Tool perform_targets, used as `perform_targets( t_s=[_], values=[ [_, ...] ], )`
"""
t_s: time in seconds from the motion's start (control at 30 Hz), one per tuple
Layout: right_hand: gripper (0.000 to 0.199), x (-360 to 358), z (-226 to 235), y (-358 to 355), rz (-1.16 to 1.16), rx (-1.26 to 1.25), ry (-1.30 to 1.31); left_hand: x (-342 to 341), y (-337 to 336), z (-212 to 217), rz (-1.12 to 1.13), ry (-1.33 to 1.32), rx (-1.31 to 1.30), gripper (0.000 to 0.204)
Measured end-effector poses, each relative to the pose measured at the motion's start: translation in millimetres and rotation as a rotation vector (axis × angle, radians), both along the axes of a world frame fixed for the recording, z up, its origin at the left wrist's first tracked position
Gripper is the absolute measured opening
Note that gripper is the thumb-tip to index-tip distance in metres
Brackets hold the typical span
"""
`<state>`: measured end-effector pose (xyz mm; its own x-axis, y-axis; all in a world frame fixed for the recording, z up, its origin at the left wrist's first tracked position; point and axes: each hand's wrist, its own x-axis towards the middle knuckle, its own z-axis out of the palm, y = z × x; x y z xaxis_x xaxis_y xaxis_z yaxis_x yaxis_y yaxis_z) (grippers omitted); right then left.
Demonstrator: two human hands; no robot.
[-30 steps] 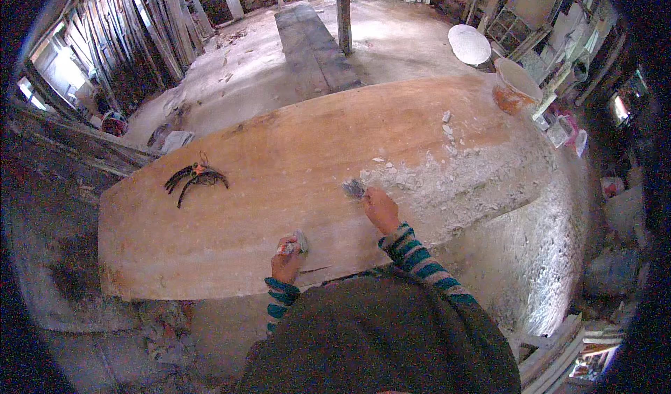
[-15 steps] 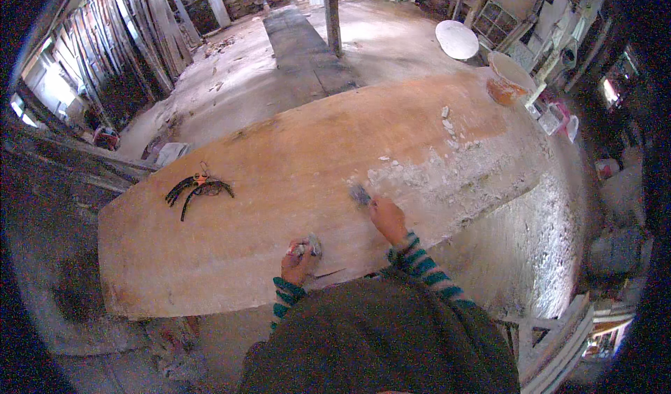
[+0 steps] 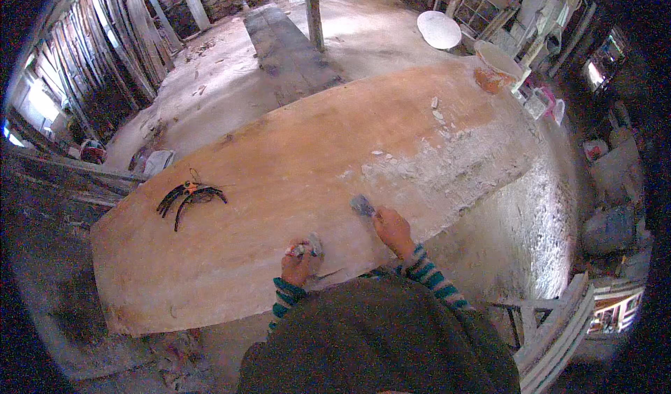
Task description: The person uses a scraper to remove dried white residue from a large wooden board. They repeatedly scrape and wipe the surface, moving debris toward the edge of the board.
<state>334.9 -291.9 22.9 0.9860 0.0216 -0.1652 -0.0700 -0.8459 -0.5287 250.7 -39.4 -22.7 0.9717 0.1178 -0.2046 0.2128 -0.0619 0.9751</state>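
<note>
My right hand (image 3: pixel 393 231) is closed round the handle of a scraper (image 3: pixel 361 205), whose flat grey blade points away to the left, over the board. To its left, my left hand (image 3: pixel 296 267) grips a small crumpled, pale grey-green thing (image 3: pixel 314 244) with some red on it; its kind is hard to make out. Both hands are over the near side of a large orange-brown wooden board (image 3: pixel 231 254). Pale flakes (image 3: pixel 412 163) and dust cover the board's right part, beyond the scraper. A thin dark sliver or mark (image 3: pixel 328 275) shows beside my left wrist.
Black cable pieces with an orange part (image 3: pixel 192 192) lie on the board's left. An orange-and-white basin (image 3: pixel 495 67) stands at its far right corner, near a white round disc (image 3: pixel 439 30). A post (image 3: pixel 313 16) rises behind. Long planks (image 3: pixel 559 338) sit at the lower right.
My right hand and the scraper have drawn back toward me, slightly to the right. My left hand keeps its hold in about the same place. The view has shifted a little.
</note>
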Motion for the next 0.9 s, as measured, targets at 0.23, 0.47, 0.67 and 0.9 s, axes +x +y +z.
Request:
perform_targets(
  t_s=[0.23,0.47,0.67,0.9],
  values=[
    [0.019,13.3,12.4,3.9,0.095,0.051,-0.130,7.3,6.9,1.9,-0.020,-0.076,-0.096,0.016],
    [0.021,-29.2,-14.2,-16.5,0.071,-0.067,0.074,8.4,0.7,-23.0,0.082,-0.206,0.186,0.019],
    [0.023,27.8,-16.4,-17.8,0.058,0.188,-0.124,39.1,-7.3,18.2,0.053,-0.030,0.099,0.017],
    [0.026,-30.0,12.4,-106.3,-0.164,0.298,-0.114,145.9,17.8,-9.0,0.086,-0.331,1.150,0.022]
  ],
)
